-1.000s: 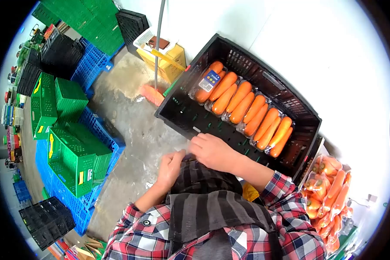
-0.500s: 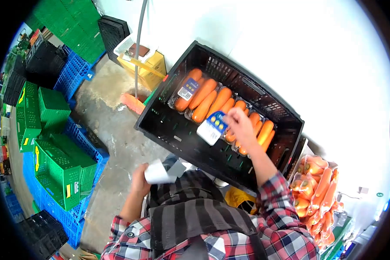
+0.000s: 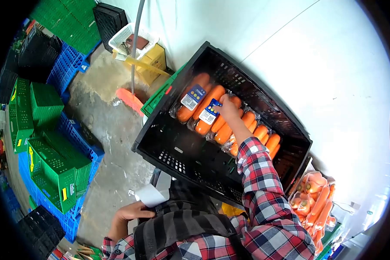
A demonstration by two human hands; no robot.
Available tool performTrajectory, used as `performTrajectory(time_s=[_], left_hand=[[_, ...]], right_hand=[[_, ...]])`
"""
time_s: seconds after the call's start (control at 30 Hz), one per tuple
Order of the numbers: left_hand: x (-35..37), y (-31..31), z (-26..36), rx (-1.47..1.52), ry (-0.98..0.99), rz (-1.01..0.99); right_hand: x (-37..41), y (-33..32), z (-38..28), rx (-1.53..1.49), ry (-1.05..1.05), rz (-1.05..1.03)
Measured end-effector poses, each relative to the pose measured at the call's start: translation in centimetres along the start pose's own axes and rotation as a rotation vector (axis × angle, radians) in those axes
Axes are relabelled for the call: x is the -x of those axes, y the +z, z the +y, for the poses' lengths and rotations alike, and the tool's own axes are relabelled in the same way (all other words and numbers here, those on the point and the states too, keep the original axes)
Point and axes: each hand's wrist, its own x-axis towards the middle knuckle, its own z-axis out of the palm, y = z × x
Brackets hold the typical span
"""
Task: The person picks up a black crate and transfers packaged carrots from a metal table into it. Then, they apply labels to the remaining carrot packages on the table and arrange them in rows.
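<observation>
On a pack (image 3: 202, 128) near the left edge of the crate (image 3: 156, 132), the label (image 3: 209, 115), likely light, limp and best edge-held, is touched by the right hand (image 3: 228, 109), whether pinched cannot be told, while paper (image 3: 151, 196) is clasped by the left hand (image 3: 134, 211).

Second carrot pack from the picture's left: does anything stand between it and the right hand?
Only the label, which the right hand touches at one edge, appears to lie between hand and carrot pack; nothing else visible blocks the way.
</observation>
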Motion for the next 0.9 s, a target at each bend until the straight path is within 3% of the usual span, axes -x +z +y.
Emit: performTrajectory(time_s=[0.03, 0.1, 0.17, 0.23, 0.27, 0.3, 0.33, 0.37, 0.43, 0.53, 0.6, 0.7, 0.83, 0.87, 0.9], left_hand=[[-0.1, 0.7, 1.1, -0.018, -0.062, 0.094], [-1.3, 1.6, 0.5, -0.203, 0.097, 0.434], [-2.4, 2.5, 0.7, -0.008, 0.098, 0.613], [-3.3, 3.8, 2.1, 0.444, 0.183, 0.556], [-3.7, 4.7, 2.8, 0.456, 0.253, 0.574], [-4.0, 5.4, 3.4, 0.461, 0.326, 0.584], [-4.1, 6.0, 3.6, 0.43, 0.344, 0.612], [-4.4, 6.7, 3.8, 0.397, 0.363, 0.633], [-4.5, 8.0, 3.7, 0.211, 0.411, 0.671], [-3.8, 10.7, 4.4, -0.199, 0.445, 0.681], [-4.0, 12.9, 4.8, -0.245, 0.477, 0.646], [-5.3, 13.8, 4.5, -0.279, 0.548, 0.568], [-4.6, 15.4, 6.5, -0.25, 0.557, 0.516], [-4.7, 15.7, 7.1, -0.305, 0.736, 0.514], [-4.8, 15.5, 7.3, -0.294, 0.672, 0.543]], right_hand=[[1.1, -2.3, -2.4, 0.082, 0.085, 0.017], [2.4, -3.8, -3.2, -0.031, 0.067, 0.256], [5.5, -8.2, -7.1, -0.179, 0.116, 0.093], [9.6, -9.4, -9.2, -0.366, -0.172, -0.073], [12.9, -11.1, -11.8, -0.517, -0.321, -0.175], [15.8, -12.1, -13.6, -0.386, -0.689, -0.127], [18.8, -13.8, -15.8, -0.433, -0.608, -0.351], [21.0, -14.3, -17.0, -0.539, -0.722, -0.445], [24.7, -13.7, -17.6, -0.47, -0.951, -0.385], [27.9, -13.6, -16.7, -0.352, -0.984, -0.334], [29.5, -14.0, -15.6, -0.276, -0.994, -0.262], [31.2, -15.3, -14.6, -0.495, -0.891, -0.295], [31.0, -15.5, -13.7, -0.344, -0.946, -0.154], [30.8, -15.7, -13.8, -0.287, -0.973, -0.11], [30.7, -15.9, -14.0, -0.23, -0.996, -0.068]])
